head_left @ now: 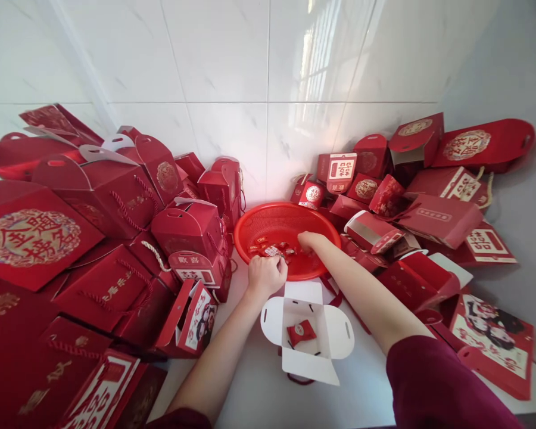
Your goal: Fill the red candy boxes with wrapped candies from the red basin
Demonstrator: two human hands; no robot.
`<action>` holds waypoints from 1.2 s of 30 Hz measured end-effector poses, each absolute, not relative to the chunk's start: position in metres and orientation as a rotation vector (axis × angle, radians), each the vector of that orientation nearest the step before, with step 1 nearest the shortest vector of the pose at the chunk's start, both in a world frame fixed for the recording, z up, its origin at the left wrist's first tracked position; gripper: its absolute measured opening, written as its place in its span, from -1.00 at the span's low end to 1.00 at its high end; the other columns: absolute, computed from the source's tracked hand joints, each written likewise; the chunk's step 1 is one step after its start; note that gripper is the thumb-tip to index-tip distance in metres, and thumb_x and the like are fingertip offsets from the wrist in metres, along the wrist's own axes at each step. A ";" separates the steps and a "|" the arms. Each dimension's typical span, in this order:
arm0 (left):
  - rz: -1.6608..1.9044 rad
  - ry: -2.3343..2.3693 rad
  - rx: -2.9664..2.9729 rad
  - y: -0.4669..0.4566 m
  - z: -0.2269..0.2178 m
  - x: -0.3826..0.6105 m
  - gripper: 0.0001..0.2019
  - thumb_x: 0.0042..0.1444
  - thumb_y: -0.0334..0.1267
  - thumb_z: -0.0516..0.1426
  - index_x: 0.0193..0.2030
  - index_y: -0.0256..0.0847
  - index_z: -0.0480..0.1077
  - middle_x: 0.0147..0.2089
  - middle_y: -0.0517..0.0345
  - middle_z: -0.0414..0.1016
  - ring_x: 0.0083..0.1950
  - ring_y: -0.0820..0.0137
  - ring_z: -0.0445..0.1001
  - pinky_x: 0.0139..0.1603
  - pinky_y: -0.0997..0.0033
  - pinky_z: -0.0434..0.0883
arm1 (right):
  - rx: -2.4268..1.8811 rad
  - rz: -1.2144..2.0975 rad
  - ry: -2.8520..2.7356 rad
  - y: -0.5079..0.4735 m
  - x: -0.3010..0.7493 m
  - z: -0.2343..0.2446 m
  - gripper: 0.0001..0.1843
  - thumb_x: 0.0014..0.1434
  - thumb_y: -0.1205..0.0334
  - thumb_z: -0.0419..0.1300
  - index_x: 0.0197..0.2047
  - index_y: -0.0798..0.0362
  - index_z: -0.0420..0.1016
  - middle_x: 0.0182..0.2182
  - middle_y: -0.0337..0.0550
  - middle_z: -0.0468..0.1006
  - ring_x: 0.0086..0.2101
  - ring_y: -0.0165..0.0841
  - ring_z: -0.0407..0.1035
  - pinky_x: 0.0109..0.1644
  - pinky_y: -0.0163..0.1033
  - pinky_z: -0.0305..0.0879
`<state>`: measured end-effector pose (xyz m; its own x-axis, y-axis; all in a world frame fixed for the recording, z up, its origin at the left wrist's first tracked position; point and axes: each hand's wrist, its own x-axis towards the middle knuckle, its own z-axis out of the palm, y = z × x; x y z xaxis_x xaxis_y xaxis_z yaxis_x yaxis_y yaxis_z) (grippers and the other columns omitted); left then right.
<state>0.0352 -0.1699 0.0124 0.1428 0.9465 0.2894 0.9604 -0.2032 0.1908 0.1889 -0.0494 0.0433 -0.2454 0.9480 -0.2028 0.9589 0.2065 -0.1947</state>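
Note:
A red plastic basket (268,211) stands against the wall with several small wrapped candies (286,247) at its bottom. My left hand (267,275) is closed in a fist at the basket's near rim; what its fingers hold, if anything, is hidden. Inside the basket's right part, my right hand (310,242) is curled with its fingertips out of sight. Between my forearms sits an open gift box (326,322), white inside, with its flaps folded outward. One red wrapped packet (301,332) lies on the box's floor, below both hands.
Red gift boxes are heaped at left (102,196), some with rope handles. More red boxes (442,220), several open or lying on their sides, crowd the right. A white tiled wall (223,143) rises behind the white tabletop (250,387).

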 end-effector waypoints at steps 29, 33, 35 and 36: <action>-2.014 -1.663 -3.128 -0.222 0.094 0.018 -0.79 0.35 -0.09 0.06 -0.19 -0.19 0.36 -0.34 0.23 0.36 -0.31 0.46 0.32 -0.24 0.46 0.29 | 1.230 -2.884 2.829 -0.209 0.194 0.097 -0.81 0.23 0.17 0.32 -0.32 0.09 0.44 -0.39 -0.21 0.58 -0.37 -0.45 0.51 -0.22 -0.32 0.49; -2.276 -1.589 -3.224 -0.220 0.092 0.015 -0.71 0.38 -0.08 0.01 -0.27 -0.22 0.36 -0.44 0.24 0.28 -0.39 0.49 0.27 -0.33 0.46 0.25 | 1.106 -2.785 2.851 -0.211 0.198 0.100 -0.83 0.30 0.20 0.24 -0.31 0.10 0.44 -0.42 -0.21 0.56 -0.38 -0.46 0.47 -0.25 -0.34 0.42; -2.438 -1.493 -3.262 -0.219 0.092 0.015 -0.70 0.37 -0.09 0.02 -0.31 -0.23 0.36 -0.44 0.22 0.30 -0.40 0.49 0.28 -0.36 0.47 0.23 | 0.982 -2.792 2.828 -0.211 0.198 0.099 -0.84 0.33 0.21 0.21 -0.28 0.10 0.44 -0.40 -0.19 0.57 -0.37 -0.44 0.48 -0.26 -0.32 0.42; -2.510 -1.445 -3.286 -0.219 0.093 0.016 -0.70 0.37 -0.10 0.03 -0.32 -0.24 0.37 -0.44 0.21 0.31 -0.41 0.50 0.28 -0.38 0.47 0.23 | 0.911 -2.807 2.811 -0.211 0.198 0.098 -0.85 0.34 0.22 0.19 -0.27 0.10 0.44 -0.38 -0.18 0.57 -0.36 -0.44 0.48 -0.25 -0.31 0.43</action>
<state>0.0156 -0.2192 0.0925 0.4204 0.8698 0.2582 -0.2135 -0.1818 0.9599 0.1976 -0.2108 0.0977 -0.5149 0.7996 0.3091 -0.3081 0.1638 -0.9371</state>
